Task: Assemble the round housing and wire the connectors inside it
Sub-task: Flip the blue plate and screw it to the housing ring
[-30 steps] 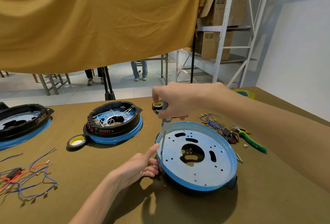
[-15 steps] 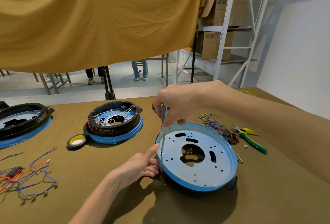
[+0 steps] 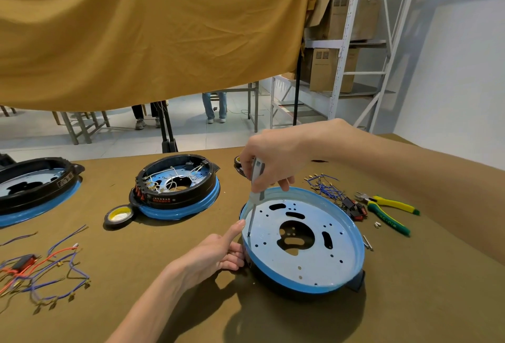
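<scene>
- Left hand (image 3: pixel 216 254), lower centre of frame: fingers curled against the near-left edge of the round housing (image 3: pixel 303 241), thumb up along the rim. Gripping it.
- Round housing sits lower right of centre on the brown table (image 3: pixel 164 247). Pale blue perforated plate faces up, blue rim around it, black body underneath, black tab at the lower right edge.
- Screwdriver (image 3: pixel 254 195) stands nearly upright, tip on the plate just inside the left rim, right beside the left thumb.
- Right hand (image 3: pixel 269 159), centre frame above the housing: fingers wrapped round the screwdriver handle, forearm coming in from the right edge.
- Left edge, low: loose wire bundle (image 3: pixel 41 269), blue and red leads with terminals, blurred.
- Right of the housing: two small pins (image 3: pixel 367 242) on the table, then yellow-green pliers (image 3: pixel 388 210), then a pile of blue wires with connectors (image 3: pixel 328 189) just beyond the housing's far rim.
- Left of centre: tape roll (image 3: pixel 119 215) with yellow core, touching the near-left edge of a second housing (image 3: pixel 177 187), which is black on a blue base, white wiring inside, red parts on its left side.
- Second tape roll (image 3: pixel 238 163) partly hidden behind the right hand.
- Far left edge: third housing (image 3: pixel 35 187), black over blue, cut off by the frame.
- Upper frame: mustard cloth (image 3: pixel 150 33) hanging across. Below it, floor and the legs of two people (image 3: pixel 216 105).
- Upper right: metal rack (image 3: pixel 352 42) with cardboard boxes.
</scene>
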Action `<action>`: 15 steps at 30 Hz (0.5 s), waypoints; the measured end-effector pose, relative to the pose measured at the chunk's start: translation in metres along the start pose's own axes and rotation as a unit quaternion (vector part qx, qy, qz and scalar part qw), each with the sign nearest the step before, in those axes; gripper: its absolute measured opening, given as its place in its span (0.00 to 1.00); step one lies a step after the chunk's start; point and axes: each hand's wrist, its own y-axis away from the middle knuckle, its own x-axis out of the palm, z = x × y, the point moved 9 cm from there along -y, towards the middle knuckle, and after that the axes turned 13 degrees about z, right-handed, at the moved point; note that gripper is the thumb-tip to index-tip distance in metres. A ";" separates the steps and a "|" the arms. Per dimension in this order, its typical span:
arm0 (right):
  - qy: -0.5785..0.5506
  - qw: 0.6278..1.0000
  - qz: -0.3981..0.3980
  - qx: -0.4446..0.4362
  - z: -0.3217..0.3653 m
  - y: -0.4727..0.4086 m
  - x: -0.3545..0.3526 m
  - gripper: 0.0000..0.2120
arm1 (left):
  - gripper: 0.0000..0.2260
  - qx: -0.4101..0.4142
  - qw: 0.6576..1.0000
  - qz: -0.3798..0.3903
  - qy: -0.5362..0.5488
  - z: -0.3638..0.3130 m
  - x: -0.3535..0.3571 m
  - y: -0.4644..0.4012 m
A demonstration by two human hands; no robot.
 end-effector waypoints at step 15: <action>0.002 1.000 -0.009 0.002 0.001 -0.003 0.005 0.12 | 0.53 -0.009 1.000 0.007 -0.025 0.003 -0.006 -0.005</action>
